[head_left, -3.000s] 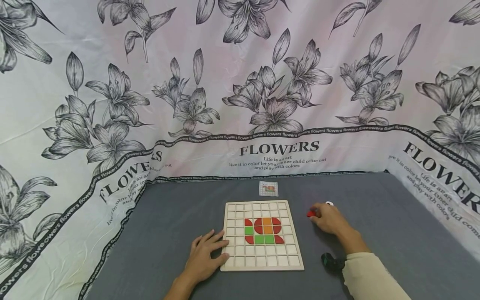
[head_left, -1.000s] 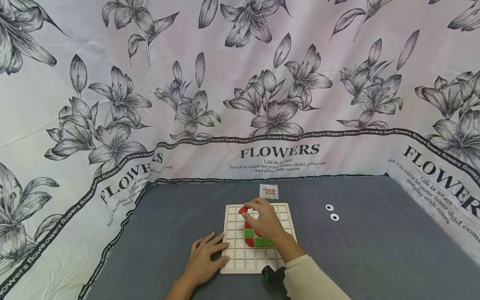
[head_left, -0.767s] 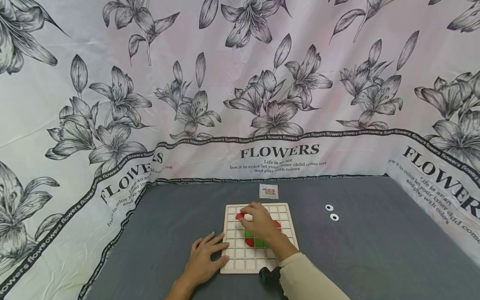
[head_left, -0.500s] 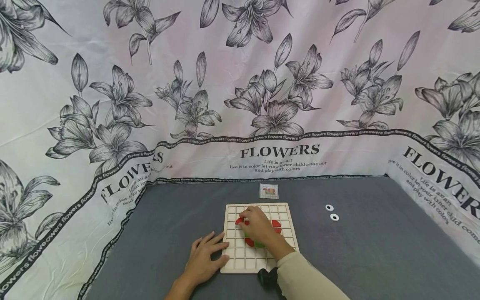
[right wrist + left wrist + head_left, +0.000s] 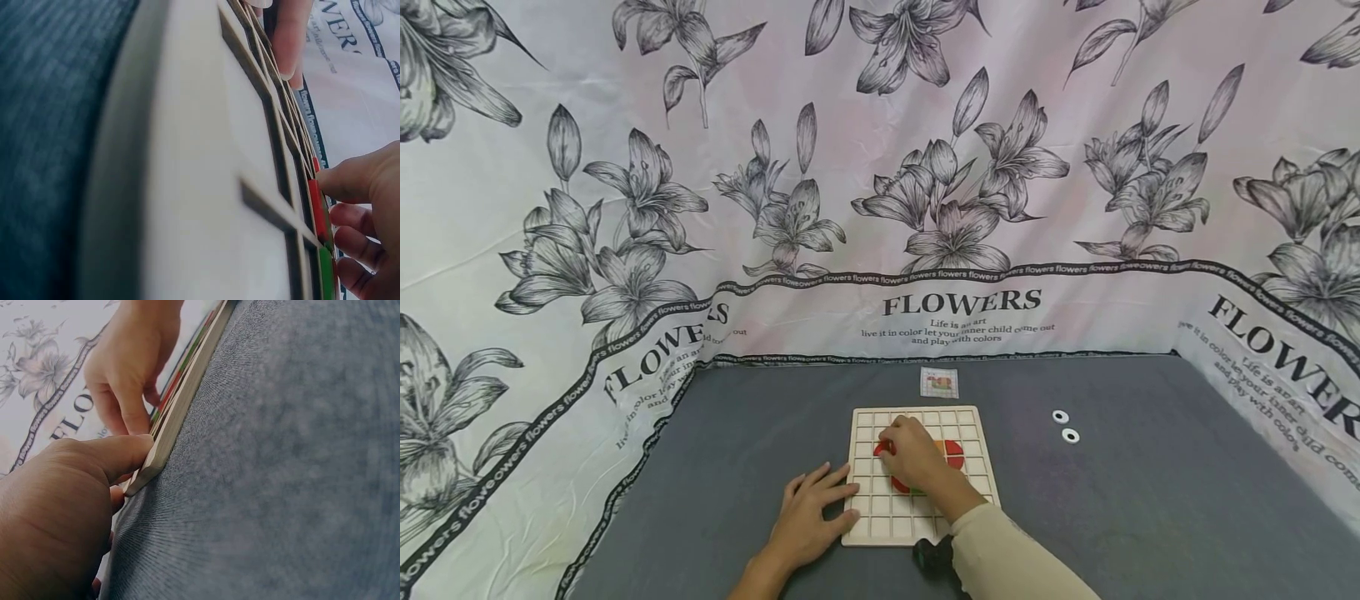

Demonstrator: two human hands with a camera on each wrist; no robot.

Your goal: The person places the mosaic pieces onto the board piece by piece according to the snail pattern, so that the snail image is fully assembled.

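A pale wooden grid board (image 5: 868, 529) lies on the grey cloth, with red, orange and green tiles set in its middle cells. In the head view my right hand (image 5: 917, 457) pinches a red tile (image 5: 878, 450) down at the board, left of the tile pattern. This hand covers much of the pattern. My left hand (image 5: 808, 518) rests at the board's left edge, fingers spread and fairly straight. In the left wrist view, the left thumb (image 5: 128, 453) lies on the board's rim (image 5: 181, 415). The right wrist view shows my right fingertips close to red tiles (image 5: 317, 209).
Two white rings with dark centres (image 5: 1060, 416) lie right of the board. Behind the board is a small card (image 5: 939, 383) with a coloured grid picture. A flower-printed curtain (image 5: 962, 321) borders the table's back and sides. A black device (image 5: 931, 557) sits at my right wrist.
My right hand has carried the red tile from the cloth on the right across to the board, then lowered it toward me onto the left part. The left hand has stayed put.
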